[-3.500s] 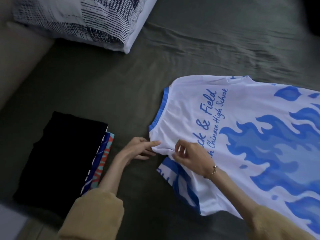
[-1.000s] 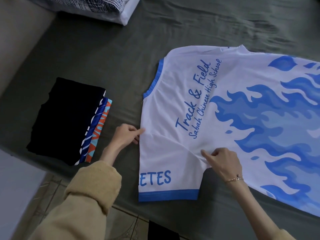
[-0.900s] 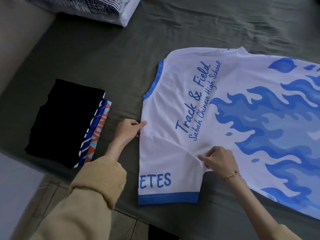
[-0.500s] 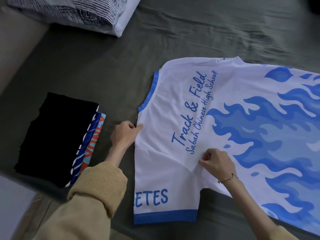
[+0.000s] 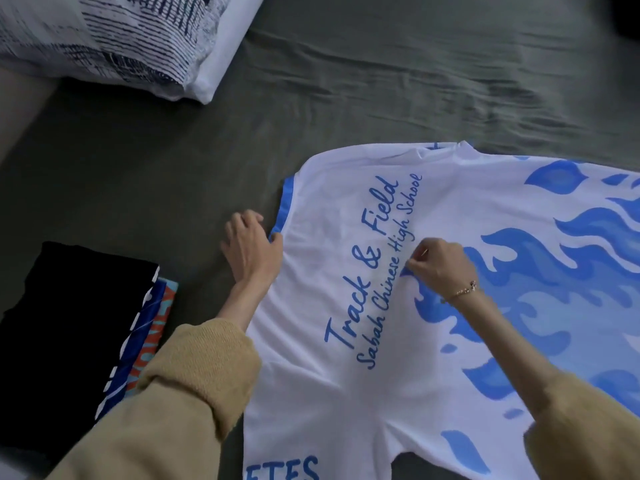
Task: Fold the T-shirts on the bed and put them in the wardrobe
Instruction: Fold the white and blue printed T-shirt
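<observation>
The white polyester T-shirt with blue flame print (image 5: pixel 450 271) lies flat, back up, on the grey-green bed (image 5: pixel 346 98). Your left hand (image 5: pixel 251 247) pinches its blue-trimmed collar edge; your right hand (image 5: pixel 440 265) pinches mid-back fabric, likely marking the fold line for the sleeve.

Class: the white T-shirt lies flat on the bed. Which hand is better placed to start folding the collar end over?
Probably the left hand: it grips the white T-shirt right at its blue collar edge. The right hand pinches cloth further in, near the lettering.
</observation>
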Tool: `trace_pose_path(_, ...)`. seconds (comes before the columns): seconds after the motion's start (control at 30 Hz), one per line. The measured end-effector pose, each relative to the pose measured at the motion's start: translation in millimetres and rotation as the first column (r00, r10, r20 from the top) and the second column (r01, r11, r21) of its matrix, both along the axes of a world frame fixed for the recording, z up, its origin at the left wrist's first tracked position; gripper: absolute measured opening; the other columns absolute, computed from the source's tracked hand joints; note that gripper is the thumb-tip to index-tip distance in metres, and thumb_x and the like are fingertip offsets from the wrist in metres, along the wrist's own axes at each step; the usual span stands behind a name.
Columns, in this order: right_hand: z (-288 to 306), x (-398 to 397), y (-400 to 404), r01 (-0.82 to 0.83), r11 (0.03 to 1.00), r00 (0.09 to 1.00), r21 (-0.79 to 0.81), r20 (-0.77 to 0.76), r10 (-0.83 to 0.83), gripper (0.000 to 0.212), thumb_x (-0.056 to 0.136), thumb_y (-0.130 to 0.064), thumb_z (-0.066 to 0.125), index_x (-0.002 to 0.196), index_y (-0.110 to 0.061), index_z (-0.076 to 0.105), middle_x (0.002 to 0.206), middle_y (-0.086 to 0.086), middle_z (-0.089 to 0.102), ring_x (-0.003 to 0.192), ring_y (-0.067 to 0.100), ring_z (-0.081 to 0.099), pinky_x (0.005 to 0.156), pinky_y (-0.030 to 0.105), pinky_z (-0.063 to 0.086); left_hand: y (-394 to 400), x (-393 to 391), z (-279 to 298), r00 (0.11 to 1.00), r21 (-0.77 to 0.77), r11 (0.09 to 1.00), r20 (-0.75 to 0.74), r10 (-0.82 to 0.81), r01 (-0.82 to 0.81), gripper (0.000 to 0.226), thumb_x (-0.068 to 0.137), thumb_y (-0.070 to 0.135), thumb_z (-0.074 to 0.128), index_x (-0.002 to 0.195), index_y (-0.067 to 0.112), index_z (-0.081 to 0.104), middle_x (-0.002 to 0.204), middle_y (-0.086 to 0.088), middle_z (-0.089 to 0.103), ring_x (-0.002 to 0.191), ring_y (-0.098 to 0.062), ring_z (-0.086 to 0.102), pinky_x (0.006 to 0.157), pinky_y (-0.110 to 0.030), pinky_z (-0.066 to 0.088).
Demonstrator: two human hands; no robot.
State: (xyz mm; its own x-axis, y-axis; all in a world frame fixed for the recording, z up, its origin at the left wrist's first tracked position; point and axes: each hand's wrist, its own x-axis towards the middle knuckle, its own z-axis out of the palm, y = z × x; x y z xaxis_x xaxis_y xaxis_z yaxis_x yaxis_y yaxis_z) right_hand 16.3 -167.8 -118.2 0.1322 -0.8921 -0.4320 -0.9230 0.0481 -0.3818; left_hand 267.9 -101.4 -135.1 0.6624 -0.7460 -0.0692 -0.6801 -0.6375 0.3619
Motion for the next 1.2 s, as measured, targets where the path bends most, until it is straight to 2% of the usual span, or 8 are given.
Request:
trace_pose_path(0.13,2,0,-78,0.026,0.993,1.000,-0.114,0.000,-0.026,0.016,0.083,-0.013,0.057,0.095,-0.004,0.065,0.103,0.015,0.063,0.098,0.034,0.056,0.070,0.033,0.042,-76,-3,3,0.990,-0.031,0.990,-0.031,-0.141,0.140,0.034,0.090,0.020,0.051,0.122,0.011,0.048,0.128,-0.010,0.049,0.121,-0.028,0.039,0.095,-0.040,0.031)
trace_pose_path(0.33,5,-13,-169,0.064,0.913,0.987,-0.404,-0.108,-0.117,0.043,0.083,-0.032,0.062,0.116,-0.009,0.052,0.125,0.018,0.044,0.120,0.033,0.038,0.096,0.044,0.032,-172,-10,4,0.886,0.095,0.897,-0.234,-0.402,0.432,0.037,0.093,0.032,0.050,0.127,0.016,0.050,0.131,-0.008,0.047,0.125,-0.026,0.036,0.103,-0.038,0.030)
trace_pose_path(0.53,-3,-21,-215,0.029,0.999,0.998,-0.044,-0.046,-0.031,0.061,0.069,-0.071,0.062,0.093,-0.014,0.055,0.096,0.011,0.057,0.089,0.032,0.054,0.069,0.035,0.043,-210,-20,3,0.725,0.113,0.780,-0.469,-0.505,0.616,0.034,0.086,0.043,0.062,0.111,0.020,0.058,0.115,-0.009,0.049,0.116,-0.025,0.037,0.094,-0.035,0.033)
trace_pose_path(0.63,-6,-19,-223,0.038,0.999,0.999,0.027,-0.012,-0.037,0.070,0.065,-0.060,0.073,0.116,-0.017,0.051,0.121,0.016,0.043,0.111,0.033,0.045,0.091,0.035,0.040,-219,-15,1,0.681,0.147,0.776,-0.596,-0.425,0.613,0.029,0.086,0.044,0.063,0.095,0.016,0.061,0.100,-0.005,0.049,0.102,-0.018,0.038,0.088,-0.035,0.034)
trace_pose_path(0.73,-7,-17,-230,-0.097,0.989,0.995,0.113,0.000,0.098,0.051,0.069,-0.050,0.076,0.106,-0.019,0.059,0.105,0.012,0.046,0.098,0.026,0.041,0.079,0.030,0.039,-225,-8,2,0.583,0.036,0.854,-0.745,-0.323,0.518,0.016,0.090,0.026,0.060,0.078,0.016,0.055,0.076,0.002,0.052,0.079,-0.017,0.048,0.071,-0.030,0.037)
trace_pose_path(0.87,-12,-9,-241,-0.174,0.983,0.981,-0.061,0.073,0.178,0.016,0.074,-0.030,0.074,0.073,-0.031,0.058,0.095,0.008,0.061,0.096,0.027,0.050,0.086,0.036,0.043,-231,-5,-8,0.588,-0.005,0.911,-0.762,-0.271,0.413,0.013,0.090,0.010,0.050,0.079,0.016,0.048,0.079,0.000,0.050,0.079,-0.016,0.044,0.072,-0.030,0.034)
trace_pose_path(0.97,-6,2,-244,-0.101,0.975,0.963,-0.197,0.226,0.146,0.016,0.079,-0.007,0.064,0.078,-0.021,0.056,0.085,-0.001,0.060,0.090,0.027,0.057,0.081,0.038,0.043,-234,-3,-15,0.586,0.012,0.929,-0.779,-0.224,0.371,0.013,0.091,0.015,0.047,0.079,0.017,0.043,0.085,-0.004,0.047,0.081,-0.017,0.042,0.075,-0.033,0.033)
trace_pose_path(1.2,-2,38,-259,-0.013,0.893,0.960,-0.450,0.245,0.138,0.012,0.083,-0.012,0.058,0.095,-0.013,0.059,0.096,0.001,0.069,0.098,0.028,0.059,0.089,0.038,0.034,-235,4,-25,0.539,0.017,0.967,-0.833,-0.128,0.256,0.024,0.065,0.041,0.047,0.076,0.020,0.041,0.089,-0.002,0.044,0.085,-0.020,0.043,0.080,-0.037,0.035)
